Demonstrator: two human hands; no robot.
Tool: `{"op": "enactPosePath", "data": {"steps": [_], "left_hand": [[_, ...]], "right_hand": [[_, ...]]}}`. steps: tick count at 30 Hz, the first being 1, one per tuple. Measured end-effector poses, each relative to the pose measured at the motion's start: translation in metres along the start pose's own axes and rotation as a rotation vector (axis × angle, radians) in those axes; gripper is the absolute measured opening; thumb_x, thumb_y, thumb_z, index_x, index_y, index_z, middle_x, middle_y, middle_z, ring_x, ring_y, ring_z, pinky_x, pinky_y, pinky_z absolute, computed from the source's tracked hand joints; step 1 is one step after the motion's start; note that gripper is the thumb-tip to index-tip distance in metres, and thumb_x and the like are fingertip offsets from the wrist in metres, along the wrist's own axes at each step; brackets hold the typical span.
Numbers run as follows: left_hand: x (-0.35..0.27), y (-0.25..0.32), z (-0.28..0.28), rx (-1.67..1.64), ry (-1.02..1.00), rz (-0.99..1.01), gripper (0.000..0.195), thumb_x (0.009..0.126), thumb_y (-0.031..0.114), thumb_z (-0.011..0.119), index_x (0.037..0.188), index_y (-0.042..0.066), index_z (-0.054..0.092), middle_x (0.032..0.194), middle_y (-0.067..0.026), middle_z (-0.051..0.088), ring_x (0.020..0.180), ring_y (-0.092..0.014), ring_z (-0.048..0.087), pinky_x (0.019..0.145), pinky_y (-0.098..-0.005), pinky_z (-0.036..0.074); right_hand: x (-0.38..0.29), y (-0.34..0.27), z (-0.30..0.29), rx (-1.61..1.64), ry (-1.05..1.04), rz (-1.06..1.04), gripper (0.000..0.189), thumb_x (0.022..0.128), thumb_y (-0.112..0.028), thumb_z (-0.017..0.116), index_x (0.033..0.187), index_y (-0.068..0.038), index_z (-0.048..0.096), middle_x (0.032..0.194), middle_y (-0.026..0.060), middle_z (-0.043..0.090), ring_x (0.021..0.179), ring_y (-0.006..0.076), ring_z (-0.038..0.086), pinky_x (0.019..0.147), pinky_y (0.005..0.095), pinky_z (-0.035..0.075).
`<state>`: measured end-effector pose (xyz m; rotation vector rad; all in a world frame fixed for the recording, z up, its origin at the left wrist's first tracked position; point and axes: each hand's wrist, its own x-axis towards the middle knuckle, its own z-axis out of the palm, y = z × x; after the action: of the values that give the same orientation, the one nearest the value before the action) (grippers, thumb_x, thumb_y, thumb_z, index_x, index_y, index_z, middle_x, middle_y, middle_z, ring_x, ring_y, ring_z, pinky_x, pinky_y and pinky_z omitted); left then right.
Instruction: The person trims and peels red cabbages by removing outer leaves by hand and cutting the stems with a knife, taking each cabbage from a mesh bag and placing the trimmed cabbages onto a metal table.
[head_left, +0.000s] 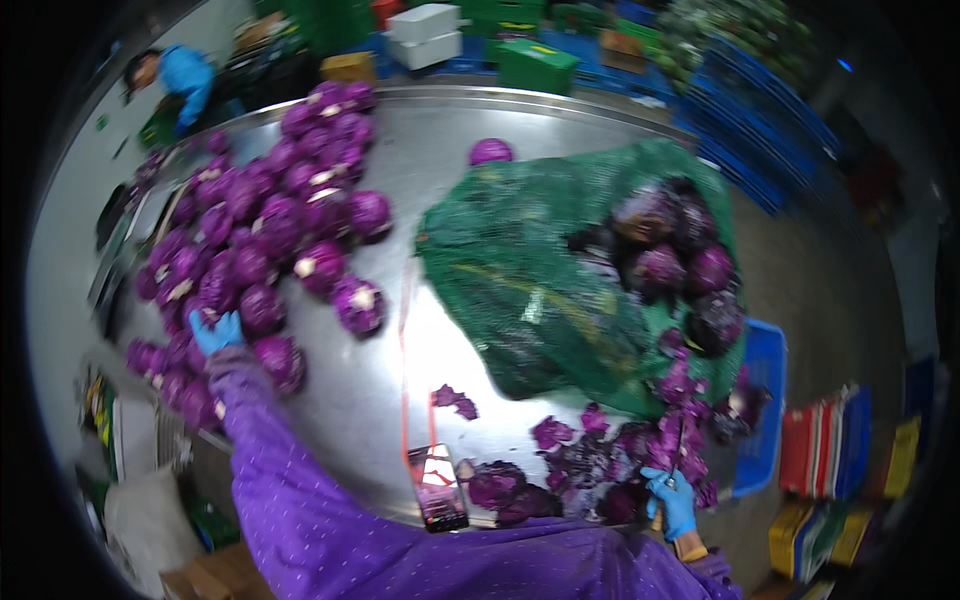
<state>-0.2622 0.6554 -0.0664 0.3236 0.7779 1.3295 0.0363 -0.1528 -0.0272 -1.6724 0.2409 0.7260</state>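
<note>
My left hand (217, 332), in a blue glove, reaches into a large pile of red cabbages (277, 225) on the left of the metal table. It rests against a cabbage (217, 291) there; whether the fingers grip it is unclear. In my right hand (675, 504), also gloved, is a knife (658, 519), its blade pointing away from me over loose purple leaves (679, 442). A green mesh sack (525, 247) lies on the table's right half, with several dark, untrimmed red cabbages (660, 270) at its mouth.
A smartphone (437, 491) with an orange-red cord lies at the table's near edge. Trimmed leaves (585, 457) litter the near right. A blue crate (763, 420) stands beside the table. One cabbage (490, 151) sits behind the sack. Another person (184, 75) bends at the far left.
</note>
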Motion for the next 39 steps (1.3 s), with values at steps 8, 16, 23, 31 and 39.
{"op": "enactPosePath", "data": {"steps": [8,16,23,31,39], "left_hand": [[-0.177,-0.159,0.171,0.487,-0.596,0.005,0.041,0.096,0.020,0.044,0.135,0.006,0.046,0.126,-0.0163,0.057,0.106,-0.023,0.061,0.086,-0.0313,0.051],[-0.475,-0.374,0.272,0.939,-1.485,-0.401,0.039,0.088,0.015,0.062,0.124,0.003,0.053,0.111,-0.0121,0.063,0.092,-0.018,0.063,0.084,-0.0279,0.050],[-0.581,-0.527,0.271,1.269,-1.819,0.212,0.069,0.077,0.048,0.070,0.126,0.004,0.050,0.117,-0.0197,0.055,0.108,-0.036,0.055,0.095,-0.0416,0.043],[-0.635,-0.625,0.236,1.208,-1.348,0.169,0.078,0.066,0.037,0.081,0.131,0.011,0.047,0.127,-0.0178,0.041,0.117,-0.037,0.044,0.102,-0.0423,0.037],[-0.660,-0.525,0.123,0.886,-1.060,-0.251,0.052,0.075,0.016,0.076,0.119,0.005,0.051,0.122,-0.0110,0.048,0.114,-0.023,0.048,0.098,-0.0374,0.039]], "right_hand": [[0.010,0.028,-0.009,0.408,-0.183,0.133,0.031,0.095,-0.026,0.051,0.112,-0.001,0.058,0.093,0.0156,0.068,0.052,0.0160,0.059,0.046,0.0277,0.050],[0.060,0.063,-0.061,0.270,-0.072,0.092,0.023,0.092,-0.016,0.054,0.112,-0.005,0.054,0.082,0.0162,0.069,0.041,0.0125,0.051,0.037,0.0240,0.039],[0.111,0.043,-0.160,0.190,0.074,-0.038,0.013,0.091,-0.010,0.053,0.104,-0.008,0.051,0.074,0.0110,0.067,0.037,0.0090,0.041,0.034,0.0247,0.031],[0.135,-0.017,-0.239,0.166,0.377,-0.175,0.024,0.092,-0.013,0.055,0.114,-0.003,0.054,0.082,0.0078,0.067,0.038,0.0077,0.045,0.034,0.0214,0.036],[0.133,-0.070,-0.182,0.276,0.223,-0.215,0.037,0.090,-0.024,0.061,0.121,-0.005,0.056,0.083,0.0008,0.063,0.044,0.0057,0.049,0.040,0.0206,0.039]]}}
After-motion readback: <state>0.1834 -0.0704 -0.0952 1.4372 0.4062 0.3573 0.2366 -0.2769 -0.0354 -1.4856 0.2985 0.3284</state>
